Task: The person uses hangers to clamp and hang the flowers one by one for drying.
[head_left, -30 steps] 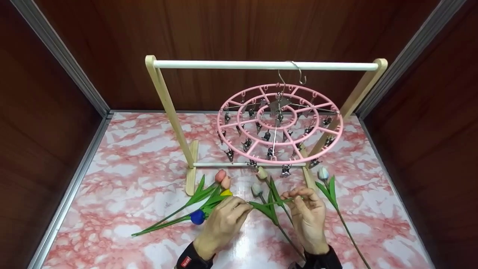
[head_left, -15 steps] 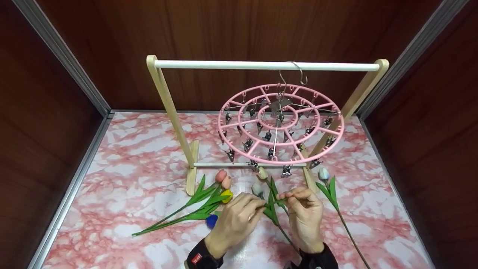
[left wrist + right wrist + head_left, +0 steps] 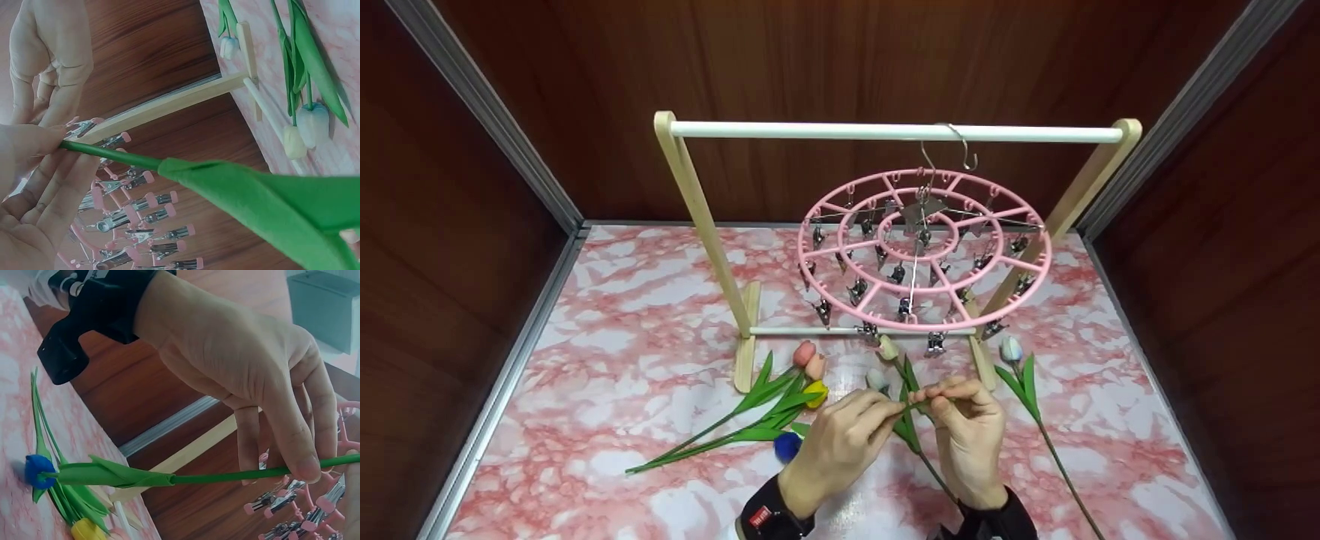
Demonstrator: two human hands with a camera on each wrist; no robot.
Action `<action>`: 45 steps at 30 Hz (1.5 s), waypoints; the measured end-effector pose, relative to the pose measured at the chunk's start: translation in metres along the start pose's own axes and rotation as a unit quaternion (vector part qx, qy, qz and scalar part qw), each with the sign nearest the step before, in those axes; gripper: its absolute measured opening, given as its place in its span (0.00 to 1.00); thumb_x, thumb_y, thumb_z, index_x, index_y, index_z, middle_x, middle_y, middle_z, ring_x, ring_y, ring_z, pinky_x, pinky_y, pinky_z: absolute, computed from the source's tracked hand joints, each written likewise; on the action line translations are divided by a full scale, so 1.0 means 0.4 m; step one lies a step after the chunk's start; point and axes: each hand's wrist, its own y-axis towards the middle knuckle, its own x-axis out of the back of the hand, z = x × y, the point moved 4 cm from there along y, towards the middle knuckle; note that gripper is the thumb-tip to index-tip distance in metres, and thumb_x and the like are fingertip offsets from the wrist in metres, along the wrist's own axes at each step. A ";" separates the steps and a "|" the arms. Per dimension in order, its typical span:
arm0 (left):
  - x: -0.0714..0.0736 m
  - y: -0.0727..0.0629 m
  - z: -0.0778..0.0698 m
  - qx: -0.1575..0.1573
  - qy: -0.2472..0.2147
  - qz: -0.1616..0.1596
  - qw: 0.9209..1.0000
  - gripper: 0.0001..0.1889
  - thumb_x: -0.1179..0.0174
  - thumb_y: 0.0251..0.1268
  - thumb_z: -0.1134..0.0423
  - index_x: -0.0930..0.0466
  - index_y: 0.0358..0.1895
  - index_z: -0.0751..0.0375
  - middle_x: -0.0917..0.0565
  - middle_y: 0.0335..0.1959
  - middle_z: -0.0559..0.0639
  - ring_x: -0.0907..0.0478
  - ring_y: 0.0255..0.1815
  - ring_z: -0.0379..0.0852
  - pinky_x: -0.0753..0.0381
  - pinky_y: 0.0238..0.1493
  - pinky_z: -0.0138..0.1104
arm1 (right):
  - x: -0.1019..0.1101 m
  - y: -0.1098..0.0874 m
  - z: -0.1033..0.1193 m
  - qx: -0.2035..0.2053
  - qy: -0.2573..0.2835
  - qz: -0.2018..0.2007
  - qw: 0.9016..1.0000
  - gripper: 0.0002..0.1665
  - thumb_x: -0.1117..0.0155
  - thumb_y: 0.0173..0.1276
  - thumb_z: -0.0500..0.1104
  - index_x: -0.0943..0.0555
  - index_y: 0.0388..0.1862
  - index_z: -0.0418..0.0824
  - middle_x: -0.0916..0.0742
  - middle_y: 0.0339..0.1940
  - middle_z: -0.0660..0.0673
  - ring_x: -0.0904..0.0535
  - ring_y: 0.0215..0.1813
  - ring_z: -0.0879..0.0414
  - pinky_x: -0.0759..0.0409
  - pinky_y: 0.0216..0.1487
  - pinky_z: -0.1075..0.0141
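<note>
The blue-headed, artificial-looking tulip (image 3: 157,479) lies crosswise, its slim green stem (image 3: 225,476) pinched by the thumb and fingers of both the left-hand grip (image 3: 844,439) and the right-hand grip (image 3: 971,439), the bloom (image 3: 38,471) sitting out past the left one, clearly nearer it.

Rack (image 3: 810,130): behind the hands (image 3: 840,448)
Hanger (image 3: 924,213): on the rack
Three flowers (image 3: 761,396): left of the hands
Lone flower (image 3: 1030,382): toward the surface's (image 3: 622,315) right edge
</note>
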 end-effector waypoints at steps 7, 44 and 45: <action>0.036 0.013 -0.005 0.011 -0.018 -0.001 1.000 0.10 0.23 0.57 0.70 0.10 0.41 0.59 0.11 0.36 0.47 0.13 0.37 0.41 0.11 0.43 0.27 | -0.006 0.011 0.027 0.039 -0.043 0.043 0.997 0.12 0.37 0.72 0.24 0.15 0.50 0.32 0.08 0.46 0.42 0.08 0.49 0.51 0.08 0.56 0.61; 0.176 0.054 0.115 0.154 -0.214 -0.202 0.943 0.12 0.25 0.50 0.82 0.12 0.38 0.69 0.11 0.33 0.62 0.12 0.35 0.38 0.08 0.37 0.29 | -0.171 0.159 0.000 0.131 -0.537 0.060 0.831 0.29 0.19 0.55 0.29 0.15 0.57 0.29 0.07 0.43 0.35 0.08 0.41 0.52 0.10 0.47 0.72; 0.176 0.055 0.116 0.155 -0.212 -0.202 0.944 0.12 0.25 0.50 0.81 0.11 0.38 0.68 0.11 0.33 0.61 0.12 0.35 0.38 0.08 0.37 0.29 | -0.174 0.165 0.000 0.129 -0.547 0.062 0.825 0.28 0.18 0.55 0.31 0.14 0.56 0.30 0.06 0.42 0.35 0.08 0.40 0.51 0.10 0.46 0.72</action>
